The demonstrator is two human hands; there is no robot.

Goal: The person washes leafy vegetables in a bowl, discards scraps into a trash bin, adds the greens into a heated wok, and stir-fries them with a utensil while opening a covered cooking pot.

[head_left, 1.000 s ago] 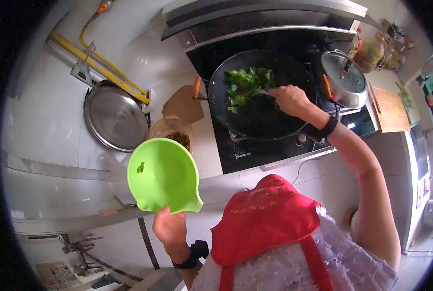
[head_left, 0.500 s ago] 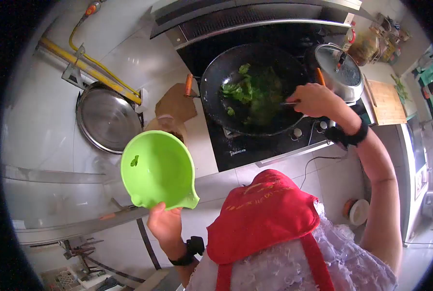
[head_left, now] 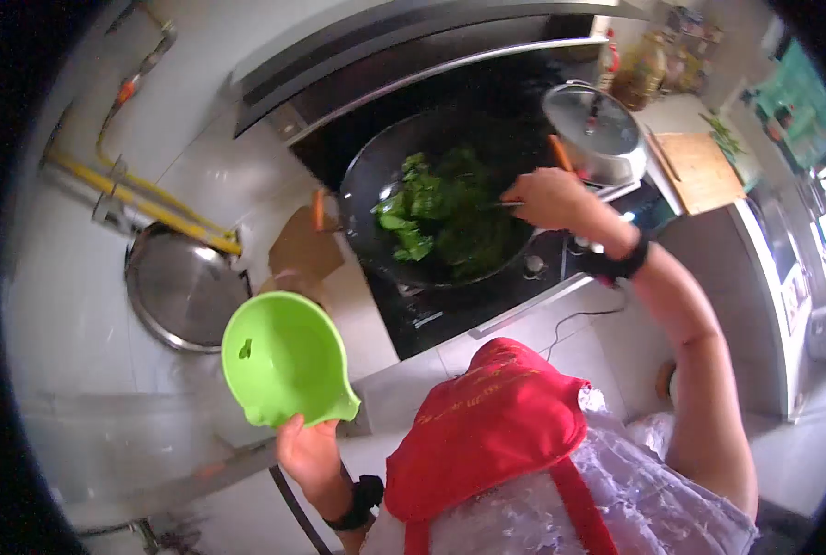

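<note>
My left hand (head_left: 311, 455) is closed on the rim of a lime-green plastic bowl (head_left: 293, 365) with a pouring lip. The bowl is tilted, and one small piece of leaf (head_left: 246, 349) clings to its inner wall. In my right hand (head_left: 552, 199) is the thin handle (head_left: 510, 203) of a cooking utensil. Its working end is lost among the leafy greens (head_left: 422, 208), so I cannot tell its kind. The greens lie in a large black wok (head_left: 362, 199) on the glass-topped stove.
A lidded steel pot (head_left: 598, 139) stands right of the wok, with a wooden cutting board (head_left: 700, 171) beyond it. A round steel lid or pan (head_left: 186, 287) leans on the wall at left, below a yellow pipe (head_left: 145, 199). The range hood (head_left: 431, 51) overhangs the back.
The camera view has tilted and shifted. The greens appear more gathered toward the middle and front of the wok. Both hands keep their holds, the right with the utensil and the left with the bowl.
</note>
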